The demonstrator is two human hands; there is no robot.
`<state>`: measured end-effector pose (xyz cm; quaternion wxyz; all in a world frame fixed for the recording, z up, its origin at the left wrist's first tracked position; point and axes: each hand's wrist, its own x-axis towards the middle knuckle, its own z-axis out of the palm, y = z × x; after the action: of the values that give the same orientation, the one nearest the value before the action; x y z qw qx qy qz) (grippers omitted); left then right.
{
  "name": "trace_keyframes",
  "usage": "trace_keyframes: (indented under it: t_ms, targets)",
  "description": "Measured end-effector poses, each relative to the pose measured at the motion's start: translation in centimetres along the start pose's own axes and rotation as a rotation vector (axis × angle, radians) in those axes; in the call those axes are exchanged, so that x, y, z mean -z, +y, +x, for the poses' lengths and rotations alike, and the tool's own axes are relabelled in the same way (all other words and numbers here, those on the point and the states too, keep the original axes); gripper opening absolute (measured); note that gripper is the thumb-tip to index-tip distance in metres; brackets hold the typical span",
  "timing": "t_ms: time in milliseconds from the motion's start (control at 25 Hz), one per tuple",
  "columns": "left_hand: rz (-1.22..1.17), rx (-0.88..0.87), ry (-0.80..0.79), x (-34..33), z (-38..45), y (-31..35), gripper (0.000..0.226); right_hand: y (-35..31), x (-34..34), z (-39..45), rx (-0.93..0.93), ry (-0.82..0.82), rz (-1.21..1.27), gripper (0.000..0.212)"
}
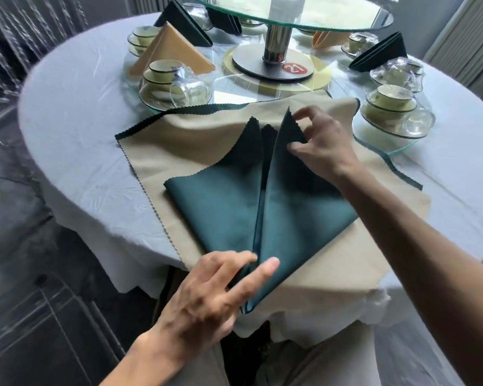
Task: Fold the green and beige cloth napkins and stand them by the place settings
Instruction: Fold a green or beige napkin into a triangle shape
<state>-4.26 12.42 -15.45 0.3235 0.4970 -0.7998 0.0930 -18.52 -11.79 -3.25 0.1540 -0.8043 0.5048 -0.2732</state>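
Green napkin [262, 201] lies at the near edge of the table [76, 129], on top of a spread beige napkin [195, 140], already brought into a kite shape with 2 flaps meeting along a centre seam that runs from the near tip to the far points.

Your right hand [322, 143] pinches the far point of the right flap between thumb and fingers, narrow grip, cloth clearly held. Your left hand [215, 291] rests with straight fingers pressing the near tip beside the seam; it holds nothing, only pins.

Judgement on the step: you are setting the right flap against the centre line. Recommendations:
1. Keep the left fingers flat on the near tip so the apex does not slide on the beige cloth beneath.
2. Bring the right point level with the left flap's point; the 2 far tips look uneven at present.
3. Close the seam edge to edge, no overlap, no gap.
4. Press the outer fold firmly before releasing, or the stand will likely sag.

Finished examples, such as the standing beige napkin [173, 51] at far left, show the crispness required.
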Motion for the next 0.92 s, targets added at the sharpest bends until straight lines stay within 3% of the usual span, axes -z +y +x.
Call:
trace_keyframes:
  t_ms: [200,320,400,640,800,920]
  targets:
    - [0.028,-0.144,-0.137,1.3,-0.5,-2.2,0.057,-0.7,-0.6,-1.7,0.067,0.012,-0.053,0.049]
    - [0.039,-0.151,-0.211,2.6,-1.8,-3.8,0.061,-0.5,-1.4,-2.2,0.069,0.025,-0.062,0.046]
    - [0.044,-0.132,-0.203,2.3,-1.8,-3.5,0.068,-0.5,-2.0,-2.4,0.071,0.077,-0.076,0.045]
    - [0.072,-0.098,-0.12,0.7,-1.2,-1.8,0.058,-0.1,-3.7,-2.0,0.114,0.235,-0.159,0.043]
    - [0.042,-0.112,-0.113,0.3,-1.2,-2.0,0.046,0.7,-4.6,-2.4,0.112,0.213,-0.217,0.045]
    - [0.04,-0.109,-0.139,0.5,-1.3,-2.4,0.055,-0.2,-4.5,-2.9,0.134,0.225,-0.28,0.047]
